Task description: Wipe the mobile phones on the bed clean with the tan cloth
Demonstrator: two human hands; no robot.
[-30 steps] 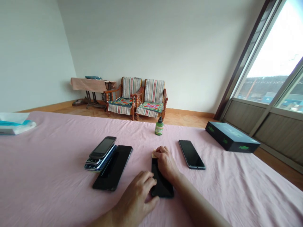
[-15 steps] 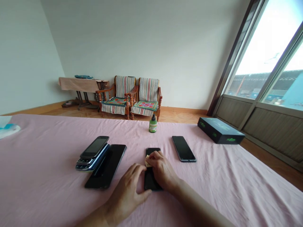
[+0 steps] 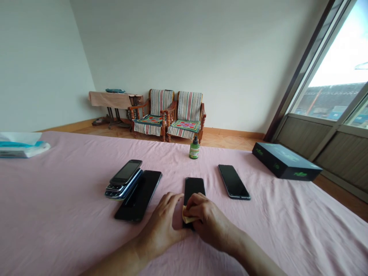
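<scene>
In the head view a black smartphone (image 3: 194, 186) lies flat on the pink cloth. My right hand (image 3: 211, 218) is closed on a small yellowish wiping cloth (image 3: 187, 219) and presses it against the lower part of the screen. With thumb and fingers curved apart, my left hand (image 3: 162, 216) holds that phone at its left edge and lower end. The phone's lower right side is hidden by my right hand. To the left is another black smartphone (image 3: 140, 197), with a stack of older phones (image 3: 126, 172) overlapping it. One more smartphone (image 3: 234, 182) lies to the right.
A green pump bottle (image 3: 194, 150) stands beyond the phones on the pink sheet (image 3: 71, 184). At the right is a black box (image 3: 287, 161); a tissue pack (image 3: 24, 147) lies far left. Two wooden chairs (image 3: 188, 124) and a covered sewing table (image 3: 115, 100) stand by the wall.
My right hand has slid the wiping cloth down the screen towards me, uncovering the phone's upper part. My left hand stays by its edge. The whole view has shifted, showing more at left.
</scene>
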